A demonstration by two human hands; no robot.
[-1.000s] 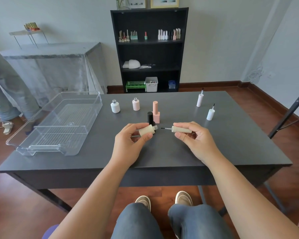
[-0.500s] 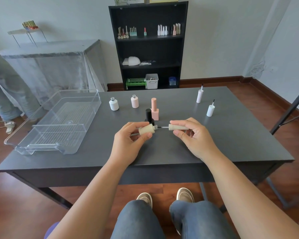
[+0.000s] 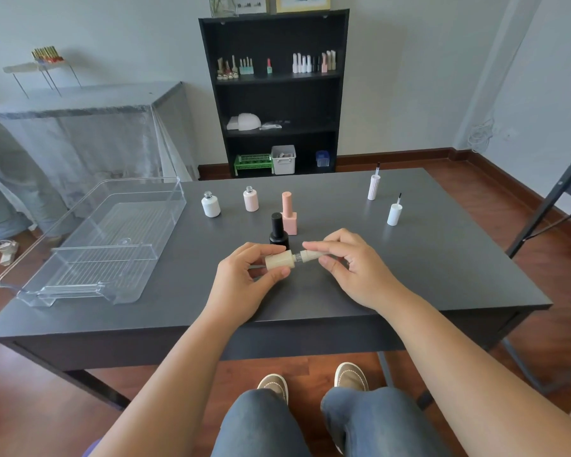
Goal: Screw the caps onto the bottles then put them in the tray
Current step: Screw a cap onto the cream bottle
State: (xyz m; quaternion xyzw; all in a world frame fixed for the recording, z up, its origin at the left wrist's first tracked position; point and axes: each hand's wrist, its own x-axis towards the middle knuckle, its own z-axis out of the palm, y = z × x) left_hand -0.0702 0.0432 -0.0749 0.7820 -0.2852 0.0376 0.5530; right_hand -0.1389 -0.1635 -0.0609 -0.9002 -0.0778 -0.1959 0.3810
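Left hand (image 3: 244,278) pinching beige bottle (image 3: 280,260) sideways, right hand (image 3: 350,268) pinching its cap (image 3: 312,255)

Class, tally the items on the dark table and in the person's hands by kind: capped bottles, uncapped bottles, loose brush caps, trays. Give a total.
Capped bottles: 2, black bottle, pink bottle
Uncapped bottles: 3, white bottle, pale pink bottle, beige bottle
Loose brush caps: 3, ribbed cap, white cap, beige cap
Trays: 1, clear tray
Total: 9
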